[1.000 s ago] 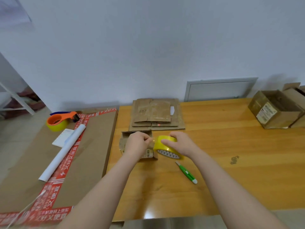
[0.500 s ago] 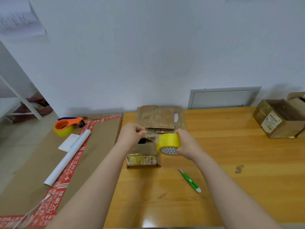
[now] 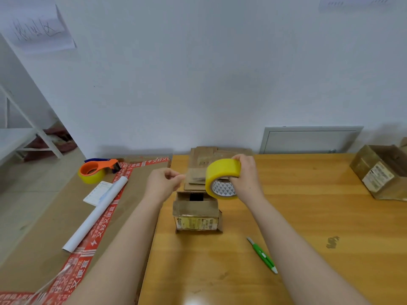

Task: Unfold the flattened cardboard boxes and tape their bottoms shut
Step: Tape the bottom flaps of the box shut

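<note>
Head view: the right hand [image 3: 245,177] has its fingers clamped round a yellow tape roll [image 3: 222,172], held just above a small cardboard box [image 3: 197,213] standing on the bench [image 3: 308,216] between the forearms. The left hand [image 3: 163,183] hovers beside the roll, thumb and forefinger pinched together; whether they hold the tape's end I cannot tell. Behind the box lie stacked flattened boxes [image 3: 199,170].

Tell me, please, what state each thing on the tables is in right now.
small box, upright, flaps folded in with a gap left
yellow tape roll, raised, gripped by the right hand
left hand, fingertips pinched; any tape end too faint to see
flattened boxes, stacked flat, not yet unfolded
orange tape dispenser, lying unused
green cutter, lying flat, untouched
far right box, open
</note>
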